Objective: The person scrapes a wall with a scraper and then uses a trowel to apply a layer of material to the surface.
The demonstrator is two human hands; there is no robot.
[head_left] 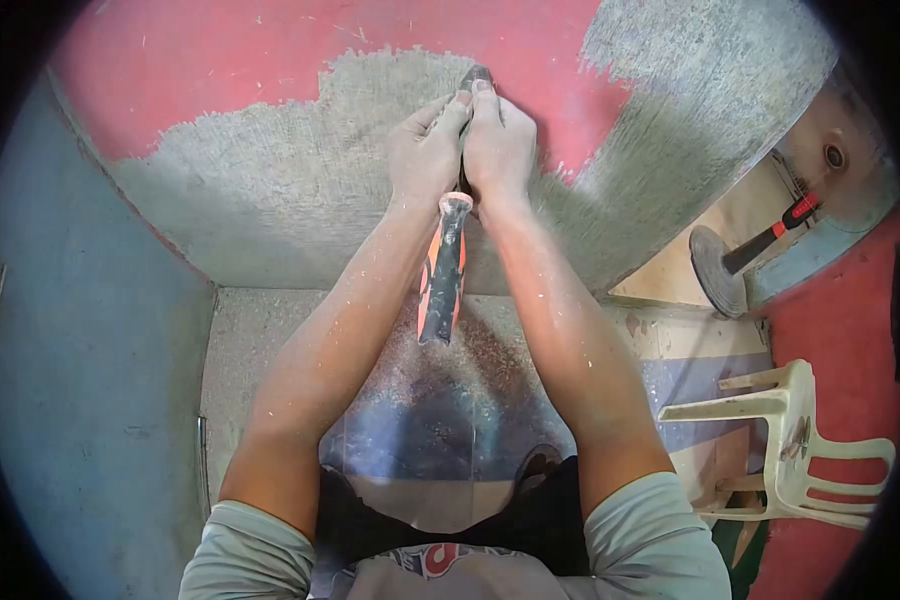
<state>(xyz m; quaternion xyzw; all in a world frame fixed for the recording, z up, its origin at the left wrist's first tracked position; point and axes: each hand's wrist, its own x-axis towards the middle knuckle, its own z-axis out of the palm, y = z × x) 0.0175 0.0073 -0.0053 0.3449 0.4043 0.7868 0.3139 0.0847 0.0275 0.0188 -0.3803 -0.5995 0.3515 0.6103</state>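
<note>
Both hands grip a scraping tool with an orange-and-black handle [444, 275] at the wall. The handle points back toward me, between my forearms. Its dark upper end shows just past my fingertips; most of the metal part is hidden in my grip. My left hand [425, 150] is closed round the tool from the left, and my right hand [500, 145] from the right, thumbs side by side. Pale dust coats both hands and forearms. The wall has pink paint [270, 55] above and a rough, bare grey patch [260, 200] around and below my hands.
A white plastic chair [795, 460] stands at the right. Near the opening at the right is a round dark disc with a red-and-black handle [718, 270]. A blue wall [90, 300] closes the left side. Paint flakes and dust lie on the tiled floor [420, 430].
</note>
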